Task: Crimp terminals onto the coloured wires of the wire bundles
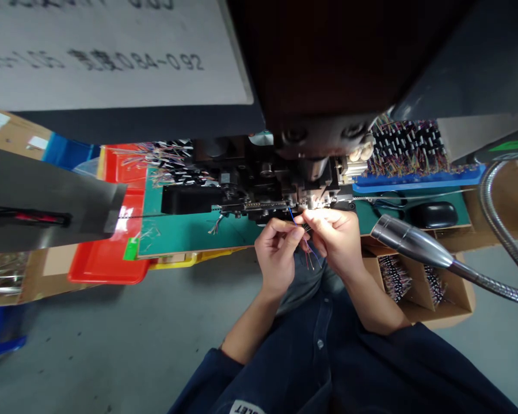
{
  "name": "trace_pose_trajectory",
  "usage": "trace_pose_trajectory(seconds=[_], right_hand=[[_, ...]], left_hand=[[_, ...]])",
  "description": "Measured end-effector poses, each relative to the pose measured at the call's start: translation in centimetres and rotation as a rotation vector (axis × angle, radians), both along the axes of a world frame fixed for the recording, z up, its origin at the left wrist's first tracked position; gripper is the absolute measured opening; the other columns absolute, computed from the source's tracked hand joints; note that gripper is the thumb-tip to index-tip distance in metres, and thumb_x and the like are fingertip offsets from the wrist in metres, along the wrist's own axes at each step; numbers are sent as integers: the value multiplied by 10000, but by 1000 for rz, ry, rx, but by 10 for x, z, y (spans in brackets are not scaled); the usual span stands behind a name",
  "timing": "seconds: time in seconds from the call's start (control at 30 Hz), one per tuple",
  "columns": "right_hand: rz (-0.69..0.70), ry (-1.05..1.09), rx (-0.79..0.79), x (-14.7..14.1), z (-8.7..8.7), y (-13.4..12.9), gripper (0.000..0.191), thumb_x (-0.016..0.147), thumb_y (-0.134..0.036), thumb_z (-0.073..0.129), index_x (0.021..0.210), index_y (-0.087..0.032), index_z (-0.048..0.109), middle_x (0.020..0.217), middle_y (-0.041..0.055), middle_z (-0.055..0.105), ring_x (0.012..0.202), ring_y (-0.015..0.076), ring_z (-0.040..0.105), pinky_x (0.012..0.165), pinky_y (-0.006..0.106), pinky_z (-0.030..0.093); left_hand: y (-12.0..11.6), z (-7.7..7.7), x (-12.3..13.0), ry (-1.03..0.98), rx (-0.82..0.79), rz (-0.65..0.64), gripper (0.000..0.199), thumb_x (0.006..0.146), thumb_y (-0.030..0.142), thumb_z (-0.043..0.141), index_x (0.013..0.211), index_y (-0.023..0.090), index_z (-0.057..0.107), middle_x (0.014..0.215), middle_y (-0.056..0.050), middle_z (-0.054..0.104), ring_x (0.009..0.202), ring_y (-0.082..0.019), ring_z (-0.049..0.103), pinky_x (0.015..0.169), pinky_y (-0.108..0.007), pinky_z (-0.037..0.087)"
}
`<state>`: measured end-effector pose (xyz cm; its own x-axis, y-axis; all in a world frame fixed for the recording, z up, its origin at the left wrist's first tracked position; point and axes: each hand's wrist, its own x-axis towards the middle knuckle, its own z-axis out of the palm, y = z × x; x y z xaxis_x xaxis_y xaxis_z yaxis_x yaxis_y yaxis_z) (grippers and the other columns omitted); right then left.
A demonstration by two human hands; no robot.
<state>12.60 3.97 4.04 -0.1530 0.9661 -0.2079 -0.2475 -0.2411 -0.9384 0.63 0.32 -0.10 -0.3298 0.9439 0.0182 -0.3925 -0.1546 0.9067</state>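
My left hand is pinched on a small bunch of thin coloured wires, whose loose ends dangle below the fingers. A blue wire rises from the pinch toward the crimping machine. My right hand is closed against the left at the same wires, its thumb and forefinger right at the machine's lit working point. What exactly lies between the right fingertips is partly hidden. A metal terminal strip runs across the machine's front, just above my hands.
A flexible lamp reaches in from the right. Bundles of wires lie in a blue tray and a divided cardboard box. Left are red bins and a wire pile on the green mat. The machine's body overhangs.
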Motion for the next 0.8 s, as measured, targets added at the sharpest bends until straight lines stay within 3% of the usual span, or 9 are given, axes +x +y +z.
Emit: trace_pose_trajectory(seconds=[0.33,0.47,0.57,0.8], right_hand=[[53,-50,70,5,13,-1,328,993,-513,936,942,-190,908,563,-12,655,430,116,488,410,267,433],[99,-59,101,8,11,-1,338,1002,-484,955,860,-189,872,574,-6,657,458,124,555,440,265,442],[69,-61,73,8,5,-1,426,998,-565,947,778,-218,836,538,-14,616,433,142,529,419,295,452],[38,17,-14,5,-2,1,436,1030,-606,883,823,-222,867,504,-29,596,409,136,470,438,306,476]], left_hand=[[-5,-9,-1,-20,0,-52,308,1009,436,970,915,231,760,747,34,756,538,-125,702,530,-238,619],[-7,-11,-3,-24,0,-111,257,1004,383,980,945,231,782,791,23,776,557,-130,723,533,-241,624],[-8,-11,-4,-2,-7,-124,251,1017,375,967,938,230,779,780,23,771,569,-127,727,558,-238,637],[-5,-9,-4,15,19,-81,252,1032,402,949,955,237,775,780,28,768,560,-121,705,585,-253,653]])
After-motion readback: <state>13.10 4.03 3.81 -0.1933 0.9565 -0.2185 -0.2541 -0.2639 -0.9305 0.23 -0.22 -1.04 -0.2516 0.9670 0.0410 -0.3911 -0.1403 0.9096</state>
